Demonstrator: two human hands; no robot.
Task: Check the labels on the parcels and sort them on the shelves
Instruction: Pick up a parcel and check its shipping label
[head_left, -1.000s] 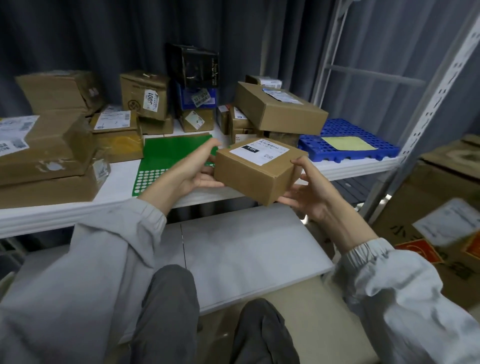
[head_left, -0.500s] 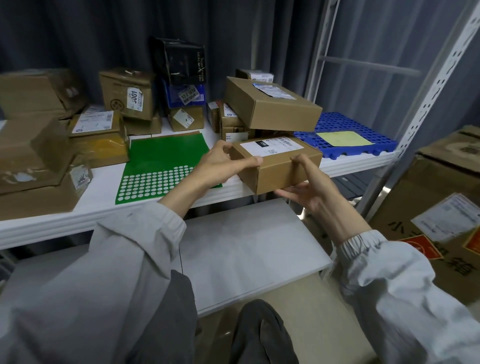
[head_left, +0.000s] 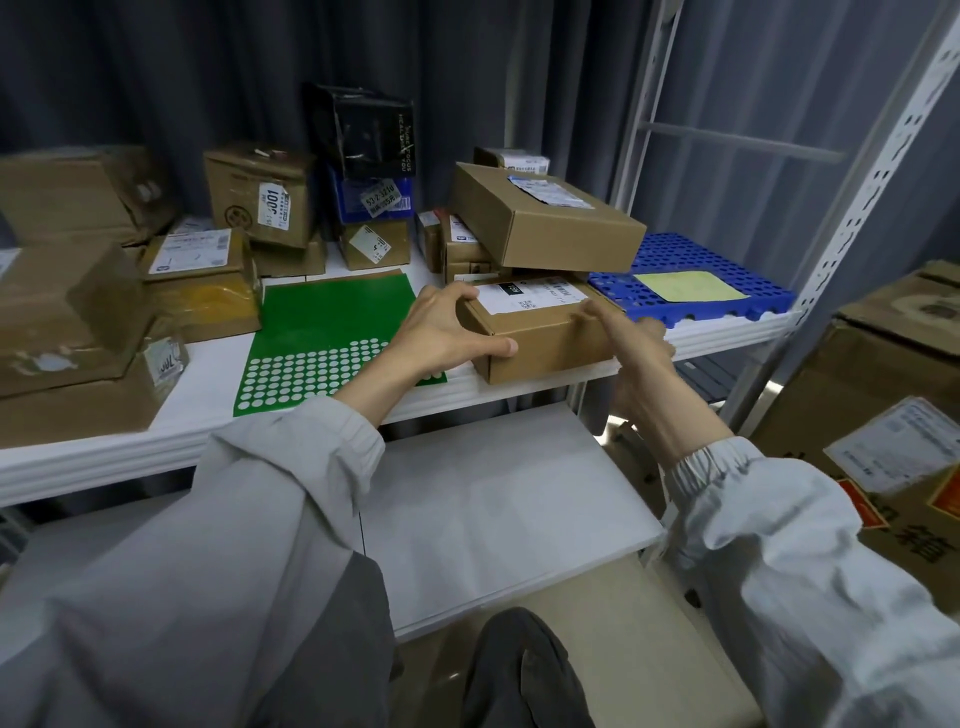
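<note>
now parcel (head_left: 540, 332) between both hands' fingers (head_left: 498, 347)

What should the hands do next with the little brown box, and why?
Probably slide the small cardboard box further onto the white shelf, then let go. The left hand grips its corner, the right hand holds its side, and its front edge seems to overhang the shelf's lip.

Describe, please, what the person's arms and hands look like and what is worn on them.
Both arms wear loose, light grey long sleeves with gathered elastic cuffs: the left sleeve and the right sleeve. The left hand and right hand are bare, with no gloves, rings or watch visible.
</note>
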